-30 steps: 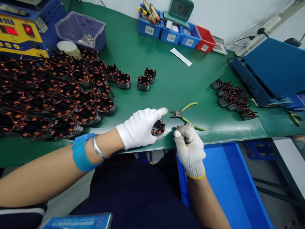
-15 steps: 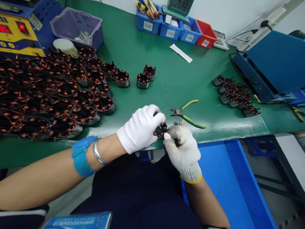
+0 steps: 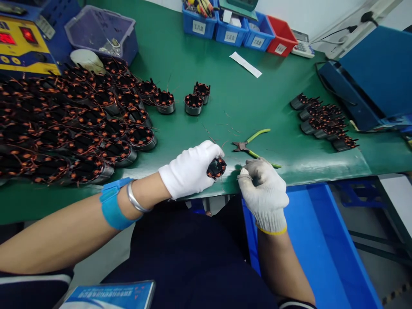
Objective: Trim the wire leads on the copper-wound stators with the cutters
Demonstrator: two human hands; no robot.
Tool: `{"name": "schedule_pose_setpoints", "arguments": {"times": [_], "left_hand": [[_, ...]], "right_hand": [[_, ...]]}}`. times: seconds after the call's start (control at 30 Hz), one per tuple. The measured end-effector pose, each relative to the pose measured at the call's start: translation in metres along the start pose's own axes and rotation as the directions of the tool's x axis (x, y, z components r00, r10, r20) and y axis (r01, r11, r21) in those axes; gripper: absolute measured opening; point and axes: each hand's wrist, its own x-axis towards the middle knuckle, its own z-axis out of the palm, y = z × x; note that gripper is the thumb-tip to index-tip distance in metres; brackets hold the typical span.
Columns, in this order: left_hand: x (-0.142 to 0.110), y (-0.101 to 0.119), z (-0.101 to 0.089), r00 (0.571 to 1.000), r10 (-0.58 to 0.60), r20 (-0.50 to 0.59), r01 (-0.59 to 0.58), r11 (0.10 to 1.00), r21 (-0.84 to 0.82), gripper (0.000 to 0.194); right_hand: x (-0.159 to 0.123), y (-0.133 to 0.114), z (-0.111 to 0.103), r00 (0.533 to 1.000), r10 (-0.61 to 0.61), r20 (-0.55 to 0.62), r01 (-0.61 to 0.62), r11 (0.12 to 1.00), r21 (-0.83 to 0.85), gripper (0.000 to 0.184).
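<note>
Lg. coil lot on bench, L side. Pr. of coils stands near, to its R. L hand, gloved, grips the work coil at near edge, wound face partly exposed. Pliers lie w/ handles spread, just beyond R hand. R hand, gloved, pinched closed, apart from work coil; wire in pinch: can't tell. Sm. coil grp. far R.

Three blue boxes on the table have white labels that say 工具盒. The red box has a label too, but its words are too small to read. So are the words on the blue card at the bottom.
</note>
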Motion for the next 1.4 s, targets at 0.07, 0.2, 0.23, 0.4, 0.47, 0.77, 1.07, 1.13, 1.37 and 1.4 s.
{"name": "schedule_pose_setpoints", "arguments": {"times": [0.07, 0.2, 0.23, 0.4, 0.47, 0.77, 1.07, 1.13, 1.37, 1.4], "left_hand": [[-0.001, 0.002, 0.001, 1.0, -0.016, -0.011, 0.016, 1.0, -0.014, 0.035], [-0.003, 0.007, 0.005, 0.999, -0.025, -0.048, 0.022, 0.997, -0.08, 0.037], [-0.004, 0.007, 0.005, 0.998, -0.022, -0.062, 0.016, 0.995, -0.096, 0.039], [-0.005, 0.005, 0.003, 0.995, -0.002, -0.096, -0.013, 0.989, -0.148, 0.049], [-0.004, 0.003, 0.002, 0.997, 0.007, -0.082, -0.021, 0.986, -0.168, 0.05], [-0.001, 0.005, -0.002, 0.995, 0.076, -0.059, -0.077, 0.997, -0.012, 0.046], [0.001, 0.012, -0.003, 0.997, -0.052, -0.053, 0.052, 0.999, 0.004, 0.049], [0.003, 0.013, -0.006, 0.992, -0.12, -0.039, 0.12, 0.993, -0.019, 0.052], [0.012, -0.004, -0.022, 0.993, -0.073, 0.097, 0.081, 0.994, -0.076, 0.049], [0.012, -0.007, -0.025, 0.991, -0.069, 0.11, 0.079, 0.993, -0.084, 0.053]], "right_hand": [[0.001, -0.005, -0.002, 0.999, -0.036, 0.026, 0.036, 0.999, 0.013, 0.012], [0.0, -0.02, -0.002, 0.981, -0.161, 0.105, 0.159, 0.987, 0.033, 0.011], [0.0, -0.022, 0.0, 0.975, -0.188, 0.115, 0.185, 0.982, 0.038, 0.012], [-0.001, -0.026, 0.006, 0.968, -0.219, 0.122, 0.224, 0.974, -0.032, 0.01], [0.0, -0.027, 0.006, 0.97, -0.208, 0.124, 0.219, 0.972, -0.088, 0.009], [0.0, -0.028, 0.008, 0.981, -0.116, 0.157, 0.141, 0.978, -0.156, 0.017], [0.0, -0.012, 0.015, 0.993, -0.073, 0.091, 0.088, 0.982, -0.17, 0.014], [0.003, -0.005, 0.017, 0.995, -0.012, 0.096, 0.029, 0.982, -0.185, 0.013], [0.011, 0.007, 0.024, 0.976, 0.149, 0.159, -0.124, 0.98, -0.158, 0.018], [0.011, 0.008, 0.023, 0.976, 0.159, 0.147, -0.14, 0.981, -0.137, 0.019]]}}
